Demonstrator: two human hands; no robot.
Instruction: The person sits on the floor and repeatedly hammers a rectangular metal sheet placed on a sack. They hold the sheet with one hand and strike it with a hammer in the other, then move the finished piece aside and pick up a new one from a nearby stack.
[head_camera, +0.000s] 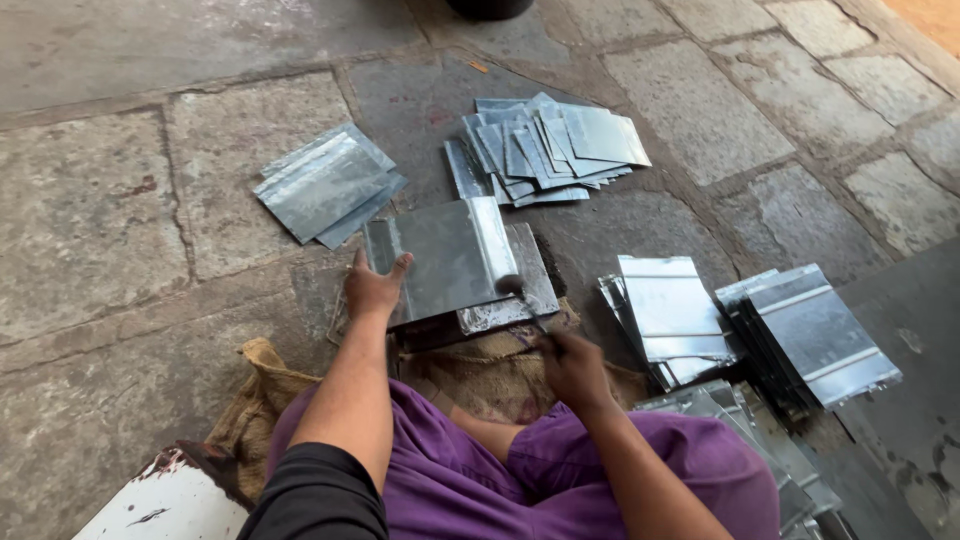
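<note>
My left hand (372, 288) presses on the near left edge of a shiny metal sheet (445, 255) with folded edges, thumb over its rim. The sheet lies on a flat metal block (520, 300) set on burlap. My right hand (572, 366) grips the handle of a hammer (520, 296), whose head rests at the sheet's right folded edge. I sit on the stone floor with purple cloth over my legs.
Piles of cut metal sheets lie around: one at the upper left (325, 183), a fanned pile at the back (545, 150), two stacks on the right (672, 312) (815, 335). Burlap sacking (260, 395) lies under the block. A white object (165, 505) sits at the lower left.
</note>
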